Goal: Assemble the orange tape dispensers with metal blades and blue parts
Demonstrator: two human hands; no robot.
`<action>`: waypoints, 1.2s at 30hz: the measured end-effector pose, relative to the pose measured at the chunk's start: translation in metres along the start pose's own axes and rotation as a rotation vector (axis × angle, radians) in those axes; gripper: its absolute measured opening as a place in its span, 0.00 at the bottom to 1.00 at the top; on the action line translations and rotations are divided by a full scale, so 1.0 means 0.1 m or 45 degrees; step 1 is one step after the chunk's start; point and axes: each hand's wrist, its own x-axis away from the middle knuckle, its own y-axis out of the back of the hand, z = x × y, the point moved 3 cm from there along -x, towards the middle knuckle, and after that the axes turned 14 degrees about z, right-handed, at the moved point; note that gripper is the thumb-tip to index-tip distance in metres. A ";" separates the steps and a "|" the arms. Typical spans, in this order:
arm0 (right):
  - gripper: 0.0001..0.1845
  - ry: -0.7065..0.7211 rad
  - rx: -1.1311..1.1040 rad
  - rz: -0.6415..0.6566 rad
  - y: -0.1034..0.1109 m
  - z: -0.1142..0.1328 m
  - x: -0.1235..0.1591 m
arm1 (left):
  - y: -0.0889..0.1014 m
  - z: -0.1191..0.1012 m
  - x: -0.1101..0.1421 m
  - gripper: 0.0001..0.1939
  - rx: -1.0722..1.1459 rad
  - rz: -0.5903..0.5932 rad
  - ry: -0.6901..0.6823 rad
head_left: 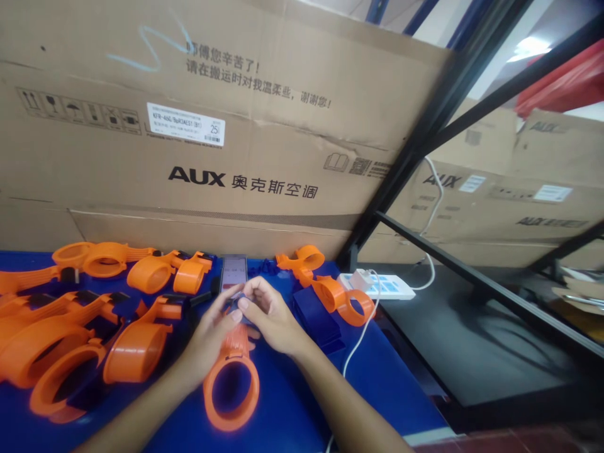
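Observation:
Both hands meet at the head end of an orange tape dispenser (232,393), whose round ring points toward me over the blue table (377,377). My left hand (213,324) is closed around the left side of the dispenser's head. On the other side my right hand (268,311) pinches a small dark blue part (234,302) there with its thumb and fingers. The fingers hide most of that part, so how it sits on the dispenser cannot be made out.
Several orange tape dispensers (136,352) crowd the left side. More orange dispenser bodies (330,294) lie at the right back, beside dark blue flat pieces (318,318). A phone (234,269) rests behind my hands. A white power strip (391,287) trails a cable; cardboard (236,226) walls the back.

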 end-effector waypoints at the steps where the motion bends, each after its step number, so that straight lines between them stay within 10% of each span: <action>1: 0.18 -0.002 0.033 -0.016 0.00 -0.02 0.00 | 0.02 0.02 -0.01 0.34 0.010 -0.013 -0.002; 10: 0.22 -0.040 0.475 -0.185 0.18 0.05 0.04 | 0.07 0.02 -0.02 0.26 -0.009 -0.084 -0.042; 17: 0.10 -0.674 1.693 -0.208 0.70 0.12 0.22 | 0.03 0.00 0.02 0.26 0.169 -0.117 0.046; 25: 0.17 -0.908 1.749 0.107 0.61 0.04 0.26 | 0.08 0.05 -0.01 0.24 0.227 -0.182 0.061; 36: 0.15 -0.945 1.742 0.121 0.57 -0.05 0.24 | -0.01 0.14 0.03 0.26 0.175 -0.032 0.232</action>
